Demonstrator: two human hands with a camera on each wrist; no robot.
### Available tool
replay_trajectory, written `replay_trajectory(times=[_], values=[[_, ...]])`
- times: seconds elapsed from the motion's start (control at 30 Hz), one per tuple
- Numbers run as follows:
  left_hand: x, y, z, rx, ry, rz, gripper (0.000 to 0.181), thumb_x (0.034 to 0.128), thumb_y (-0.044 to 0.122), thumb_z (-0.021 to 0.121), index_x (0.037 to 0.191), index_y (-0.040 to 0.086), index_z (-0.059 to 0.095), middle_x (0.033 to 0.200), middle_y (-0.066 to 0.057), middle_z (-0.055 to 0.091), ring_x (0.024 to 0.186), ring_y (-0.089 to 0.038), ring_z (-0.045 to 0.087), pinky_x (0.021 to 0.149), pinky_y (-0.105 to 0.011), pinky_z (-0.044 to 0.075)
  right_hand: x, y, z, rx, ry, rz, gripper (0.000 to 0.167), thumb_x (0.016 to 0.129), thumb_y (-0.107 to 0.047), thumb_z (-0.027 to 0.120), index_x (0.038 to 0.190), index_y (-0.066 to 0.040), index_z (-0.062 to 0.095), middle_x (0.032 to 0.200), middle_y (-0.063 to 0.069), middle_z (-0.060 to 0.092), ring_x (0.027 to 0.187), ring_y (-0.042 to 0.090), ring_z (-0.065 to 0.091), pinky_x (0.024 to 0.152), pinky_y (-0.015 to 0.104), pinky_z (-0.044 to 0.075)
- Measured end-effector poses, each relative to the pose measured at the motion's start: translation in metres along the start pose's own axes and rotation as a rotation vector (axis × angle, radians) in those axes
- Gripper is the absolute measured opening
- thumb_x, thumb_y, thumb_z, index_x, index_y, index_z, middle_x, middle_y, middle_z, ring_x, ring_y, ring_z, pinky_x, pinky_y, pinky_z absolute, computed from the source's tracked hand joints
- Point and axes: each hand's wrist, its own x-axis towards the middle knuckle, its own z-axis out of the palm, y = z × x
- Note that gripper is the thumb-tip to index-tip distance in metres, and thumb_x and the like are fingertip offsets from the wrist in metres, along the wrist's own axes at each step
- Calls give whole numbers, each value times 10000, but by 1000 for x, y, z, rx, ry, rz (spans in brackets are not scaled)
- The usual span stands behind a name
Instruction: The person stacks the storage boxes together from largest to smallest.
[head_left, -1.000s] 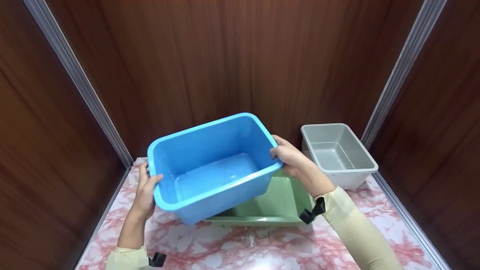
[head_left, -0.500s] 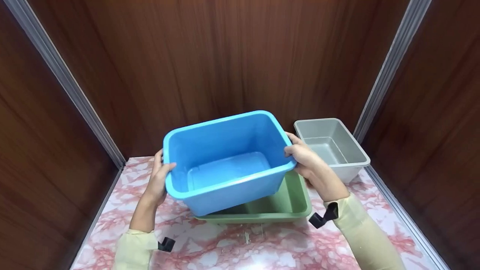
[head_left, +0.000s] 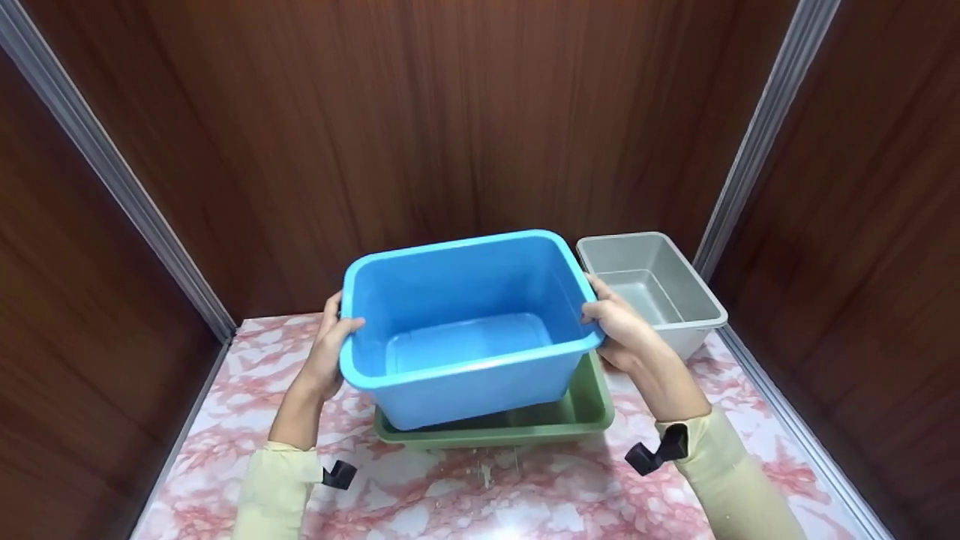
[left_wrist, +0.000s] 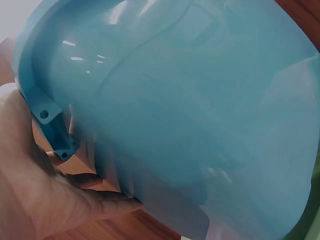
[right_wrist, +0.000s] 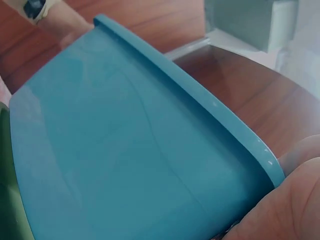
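Note:
A blue rectangular plastic tub [head_left: 472, 386] is held between both hands, its right end a little higher than its left. My left hand [head_left: 324, 360] grips the left end, thumb over the rim and fingers outside; the left wrist view shows those fingers [left_wrist: 112, 200] under a lug on the rim. At the right end my right hand [head_left: 626, 330] grips the rim with the thumb inside. Under the blue tub lies a shallower green tub [head_left: 517, 433], partly covered by it. Whether their bottoms touch is hidden. The blue tub's visible inside holds nothing.
A grey tub [head_left: 679, 300] stands at the back right, close behind my right hand. Wood-patterned panels [head_left: 465, 120] with metal corner strips enclose the back and sides. The red-and-white marbled tabletop [head_left: 420, 502] has small pale marks in front of the green tub.
Both hands have carried the blue tub to the right over the green tub, and its tilt has lessened. The head view has shifted slightly.

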Motion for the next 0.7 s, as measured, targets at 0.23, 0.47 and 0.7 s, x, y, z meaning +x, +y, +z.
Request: replay_trajectory(times=[0.23,0.47,0.7], values=[[7,-9,7,2,-9,-17,651,932,139,460,1505,84,155,1484,-223,237,1325,-462,296,1024,-632,285,-8,8,-7,-4,24,13,880,750,97,356,1559,-142,106,1526,228,121,1306,389,201,1042,519,214],[19,-20,15,-31,28,-39,673,937,130,483,1539,100,183,1519,-193,252,1351,-437,296,1044,-605,282,-9,11,-13,15,64,24,854,767,69,382,1556,-160,148,1504,219,158,1234,370,290,918,458,371],[27,-34,22,-55,19,-79,674,942,98,473,1551,108,186,1534,-181,247,1355,-421,298,1056,-581,285,-12,17,-21,69,109,65,823,809,34,399,1557,-197,148,1503,192,167,1243,371,288,915,473,369]])
